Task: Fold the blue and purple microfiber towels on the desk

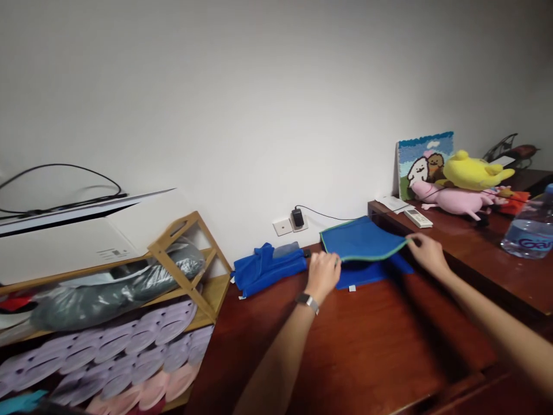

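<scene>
A blue cloth (pixel 367 241) with a green edge is stretched between my two hands. My left hand (pixel 324 274), with a watch on the wrist, pinches its near left corner. At the near right corner, my right hand (pixel 427 252) grips the edge between thumb and fingers. The near edge is lifted and sags a little, while the far part reaches back toward the wall. Beneath it lies another blue cloth (pixel 375 275) with a small white tag, flat on the brown wooden tabletop (pixel 354 340). Left of my left hand rests a heap of folded blue cloths (pixel 268 271).
A wall socket with a black plug (pixel 298 217) and cord is behind the cloths. To the right are a remote control (pixel 418 218), plush toys (pixel 458 199), a picture (pixel 425 161) and a water bottle (pixel 529 230). A wooden rack (pixel 185 271) with slippers stands left.
</scene>
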`<state>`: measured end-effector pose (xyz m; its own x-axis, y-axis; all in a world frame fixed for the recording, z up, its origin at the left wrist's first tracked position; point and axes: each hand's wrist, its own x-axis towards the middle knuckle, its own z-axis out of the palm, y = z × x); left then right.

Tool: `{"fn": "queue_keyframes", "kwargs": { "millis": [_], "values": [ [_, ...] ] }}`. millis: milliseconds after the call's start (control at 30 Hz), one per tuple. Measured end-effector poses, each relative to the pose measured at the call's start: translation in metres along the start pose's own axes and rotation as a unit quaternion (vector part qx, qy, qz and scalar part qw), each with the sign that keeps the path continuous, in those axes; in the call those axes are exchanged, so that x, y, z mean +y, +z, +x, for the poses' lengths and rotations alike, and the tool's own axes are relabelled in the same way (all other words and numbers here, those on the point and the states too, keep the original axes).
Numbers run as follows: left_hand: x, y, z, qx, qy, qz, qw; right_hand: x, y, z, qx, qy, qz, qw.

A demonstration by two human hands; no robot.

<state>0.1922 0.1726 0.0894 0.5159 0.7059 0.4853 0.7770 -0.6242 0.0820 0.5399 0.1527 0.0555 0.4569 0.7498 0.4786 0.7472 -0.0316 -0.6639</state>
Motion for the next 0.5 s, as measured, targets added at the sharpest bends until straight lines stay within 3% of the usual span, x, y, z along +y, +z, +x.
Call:
{"fn": "queue_keyframes", "kwargs": {
  "millis": [133, 233, 367, 500],
  "values": [
    [0.016, 0.070, -0.062, -0.057, 0.026, 0.004, 0.998, 0.074, 0.040, -0.076, -0.077, 0.001, -0.050, 0.996],
    [0.022, 0.099, -0.092, -0.073, 0.022, 0.000, 0.997, 0.115, 0.055, -0.110, -0.090, -0.034, -0.054, 0.994],
    [0.025, 0.115, -0.116, -0.071, -0.015, -0.016, 0.997, 0.136, 0.056, -0.128, -0.098, -0.115, -0.071, 0.986],
    [0.027, 0.112, -0.145, -0.069, -0.021, -0.075, 0.995, 0.134, 0.047, -0.132, -0.105, -0.161, -0.130, 0.973]
  ]
}}
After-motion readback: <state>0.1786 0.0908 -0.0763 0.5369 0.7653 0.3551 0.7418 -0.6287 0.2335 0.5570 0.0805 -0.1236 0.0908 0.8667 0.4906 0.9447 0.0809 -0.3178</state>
